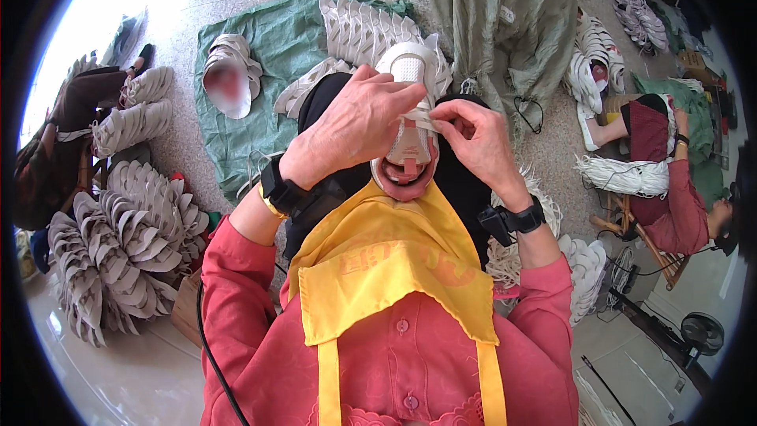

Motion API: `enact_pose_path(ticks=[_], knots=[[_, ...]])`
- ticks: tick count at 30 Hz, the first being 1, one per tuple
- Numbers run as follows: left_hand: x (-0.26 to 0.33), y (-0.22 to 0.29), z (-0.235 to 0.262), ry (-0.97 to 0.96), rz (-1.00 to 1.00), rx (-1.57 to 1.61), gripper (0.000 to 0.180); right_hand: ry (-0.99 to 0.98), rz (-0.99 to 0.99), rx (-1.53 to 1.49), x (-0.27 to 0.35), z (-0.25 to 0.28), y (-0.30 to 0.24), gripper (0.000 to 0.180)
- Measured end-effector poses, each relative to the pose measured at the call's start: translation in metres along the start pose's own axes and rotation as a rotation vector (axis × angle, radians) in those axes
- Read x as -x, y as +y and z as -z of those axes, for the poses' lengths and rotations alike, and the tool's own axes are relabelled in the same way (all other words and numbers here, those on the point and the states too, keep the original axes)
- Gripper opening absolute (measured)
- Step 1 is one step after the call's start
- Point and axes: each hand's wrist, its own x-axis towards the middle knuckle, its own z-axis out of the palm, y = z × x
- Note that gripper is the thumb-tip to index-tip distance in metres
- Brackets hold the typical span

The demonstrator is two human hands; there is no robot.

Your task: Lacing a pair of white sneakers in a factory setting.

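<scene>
A white sneaker (408,71) with a pink lining lies between my knees, its toe pointing away from me and its heel against my yellow apron (386,248). My left hand (352,128) is over the left side of the sneaker's lacing, its fingers bent and closed; what they hold is hidden. Across the tongue runs a white shoelace (424,117). On the right side of the shoe, my right hand (475,140) pinches that lace between thumb and fingers.
A green sheet (272,24) on the floor bears a row of white shoe uppers (367,31) and a stack of shoes (234,71). Grey-white uppers (118,244) are heaped at left. A draped grey-green sack (505,31) is beyond. Another person (670,205) sits at right, near white laces (627,177).
</scene>
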Motion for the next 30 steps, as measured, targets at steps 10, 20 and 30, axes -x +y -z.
enact_pose_path(ticks=[10,20,30], knots=[[0.014,-0.001,-0.012,0.208,0.116,-0.183,0.027,-0.052,0.141,0.062,-0.018,-0.010,-0.014,0.012],[0.019,0.004,0.001,0.096,0.046,0.387,0.017,-0.053,0.284,0.021,-0.020,-0.020,-0.015,0.013],[0.026,0.007,0.016,0.144,0.007,-0.316,0.026,-0.086,0.373,0.001,-0.034,-0.024,-0.010,0.009]])
